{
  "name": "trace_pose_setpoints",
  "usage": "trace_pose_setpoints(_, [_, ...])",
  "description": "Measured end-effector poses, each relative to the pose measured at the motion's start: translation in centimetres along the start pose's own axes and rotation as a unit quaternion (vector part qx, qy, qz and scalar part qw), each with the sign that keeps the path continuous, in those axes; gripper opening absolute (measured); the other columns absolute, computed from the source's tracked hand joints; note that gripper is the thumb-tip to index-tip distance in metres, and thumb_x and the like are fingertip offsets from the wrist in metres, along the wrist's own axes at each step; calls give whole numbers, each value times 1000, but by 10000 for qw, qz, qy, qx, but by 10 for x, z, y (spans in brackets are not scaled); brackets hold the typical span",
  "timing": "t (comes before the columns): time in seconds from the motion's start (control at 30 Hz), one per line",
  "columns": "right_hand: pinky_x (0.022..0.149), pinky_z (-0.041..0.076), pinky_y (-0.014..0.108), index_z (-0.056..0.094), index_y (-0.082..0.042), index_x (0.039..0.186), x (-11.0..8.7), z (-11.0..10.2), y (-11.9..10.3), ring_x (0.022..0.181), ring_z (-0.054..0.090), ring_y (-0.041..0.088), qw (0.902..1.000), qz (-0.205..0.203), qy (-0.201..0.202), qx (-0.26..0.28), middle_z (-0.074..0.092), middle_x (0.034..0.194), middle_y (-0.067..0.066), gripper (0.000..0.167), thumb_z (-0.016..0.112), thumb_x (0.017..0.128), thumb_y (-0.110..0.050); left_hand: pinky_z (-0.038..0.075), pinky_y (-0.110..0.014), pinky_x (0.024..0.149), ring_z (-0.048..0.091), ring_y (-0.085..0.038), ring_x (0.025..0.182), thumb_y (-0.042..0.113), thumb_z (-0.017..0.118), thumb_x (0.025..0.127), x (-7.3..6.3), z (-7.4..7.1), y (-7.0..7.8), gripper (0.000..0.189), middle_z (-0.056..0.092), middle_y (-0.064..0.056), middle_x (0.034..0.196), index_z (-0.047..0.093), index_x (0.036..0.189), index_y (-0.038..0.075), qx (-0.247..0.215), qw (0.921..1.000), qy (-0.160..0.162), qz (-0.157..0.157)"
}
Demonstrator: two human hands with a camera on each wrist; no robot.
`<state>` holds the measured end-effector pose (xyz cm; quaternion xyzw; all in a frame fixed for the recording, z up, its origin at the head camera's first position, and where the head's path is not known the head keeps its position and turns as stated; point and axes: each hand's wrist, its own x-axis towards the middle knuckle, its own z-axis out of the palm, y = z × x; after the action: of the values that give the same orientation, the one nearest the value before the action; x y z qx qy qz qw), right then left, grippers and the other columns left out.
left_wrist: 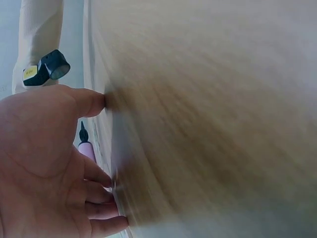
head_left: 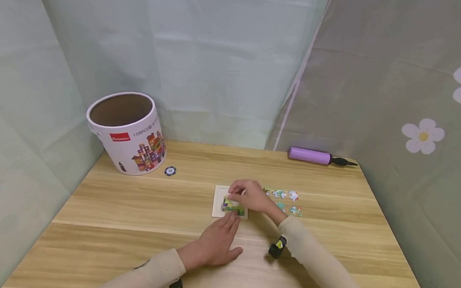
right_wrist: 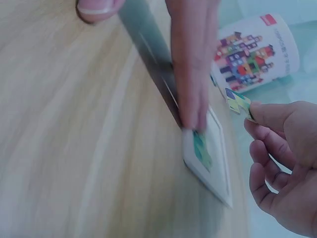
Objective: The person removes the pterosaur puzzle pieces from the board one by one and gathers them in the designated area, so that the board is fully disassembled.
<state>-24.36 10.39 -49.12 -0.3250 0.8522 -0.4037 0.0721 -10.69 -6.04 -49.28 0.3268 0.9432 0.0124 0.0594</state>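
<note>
A small white puzzle tray [head_left: 217, 201] lies on the wooden table with green puzzle pieces [right_wrist: 201, 150] set along its near side. My right hand [head_left: 254, 196] is over the tray, pinching a yellow-green jigsaw piece [right_wrist: 238, 103] between thumb and index finger. In the right wrist view that piece is held above the tray surface. At the tray's near edge, my left hand [head_left: 215, 243] rests its straight fingertips on the fitted pieces, thumb spread to the side. The left wrist view shows the left palm [left_wrist: 42, 144] edge-on beside the tabletop; the tray is mostly hidden there.
Several loose jigsaw pieces [head_left: 293, 195] lie right of the tray. A white block bucket [head_left: 129, 138] stands at the back left, a poker chip [head_left: 170, 171] beside it. A purple hand pump [head_left: 310, 156] lies along the back edge, before the hanging cloth.
</note>
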Motion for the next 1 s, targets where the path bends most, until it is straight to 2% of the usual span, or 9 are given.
trace_pose_setpoints(0.13, [75, 55, 27, 73, -11, 94, -11, -16, 3, 79, 64, 8, 9998, 38, 173, -101, 70, 83, -6, 5, 74, 95, -16, 34, -40, 120, 35, -34, 150, 54, 52, 101, 0, -1, 0, 80, 36, -23, 161, 41, 152, -6, -15, 10000, -15, -35])
trace_pose_setpoints(0.33, [74, 56, 27, 74, -13, 93, -32, -34, 16, 79, 64, 7, 9989, 92, 422, -166, 71, 84, -6, 6, 76, 93, -18, 37, -43, 118, 34, -33, 150, 57, 50, 101, 2, -1, -1, 81, 35, -21, 162, 40, 153, -4, 69, 9999, -72, -125])
trace_pose_setpoints(0.5, [72, 55, 26, 74, -14, 92, -55, -47, 24, 79, 65, 7, 9983, 252, 470, -224, 71, 85, -5, 4, 77, 93, -16, 37, -44, 117, 34, -31, 151, 60, 48, 101, 2, 1, 0, 82, 34, -19, 164, 39, 155, -1, 135, 9997, -82, -187])
trace_pose_setpoints(0.7, [71, 56, 26, 73, -15, 92, -77, -56, 30, 78, 65, 7, 9969, 492, 483, -378, 71, 84, -7, 4, 77, 93, -16, 38, -44, 112, 38, -29, 148, 61, 49, 100, 2, 3, 0, 82, 37, -16, 162, 42, 154, 0, 257, 9994, 54, -238])
trace_pose_setpoints(0.87, [71, 56, 26, 73, -13, 90, -90, -59, 36, 77, 64, 6, 9965, 389, 535, -514, 71, 83, -6, 5, 78, 91, -13, 40, -42, 105, 43, -28, 141, 61, 50, 99, 3, 4, 0, 82, 39, -17, 161, 42, 154, 0, 224, 9994, 90, -240])
trace_pose_setpoints(1.0, [72, 57, 27, 73, -10, 89, -98, -60, 39, 77, 64, 6, 9966, 331, 541, -517, 72, 84, -6, 6, 79, 90, -11, 40, -42, 105, 44, -28, 139, 61, 50, 99, 4, 6, 0, 82, 39, -17, 161, 42, 154, -1, 220, 9995, 101, -217])
